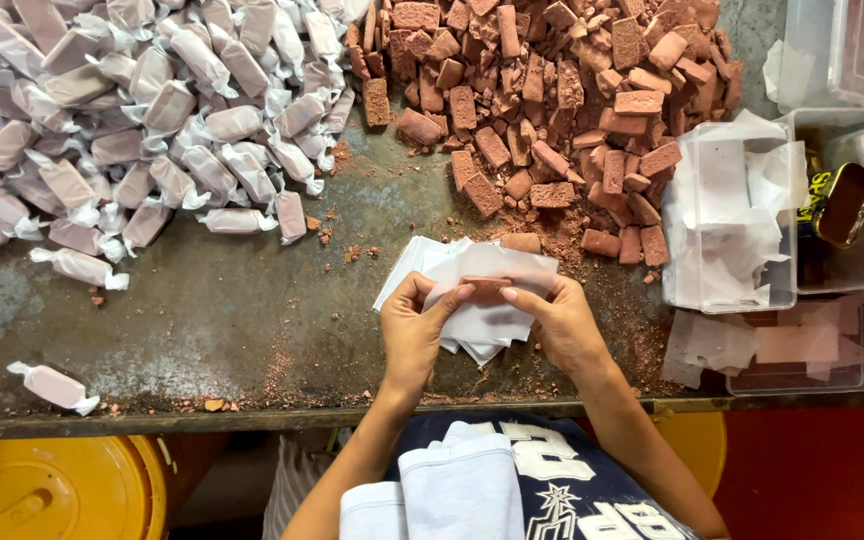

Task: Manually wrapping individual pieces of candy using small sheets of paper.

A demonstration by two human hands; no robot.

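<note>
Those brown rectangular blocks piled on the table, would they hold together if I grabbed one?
Probably fragile: brown crumbs and broken bits surround the pile of brown rectangular blocks. Flat faces suggest they won't roll. The rough, powdery surface looks unlikely to slip, though it may shed dust.

Small hand-wrapping sweet workshop: a worn metal worktable (202, 310) carries a heap of unwrapped brown blocks (562, 110), with a pile of paper-wrapped pieces (142, 120) left of the heap and clear tubs of wrapper sheets (727, 215) right of it.
</note>
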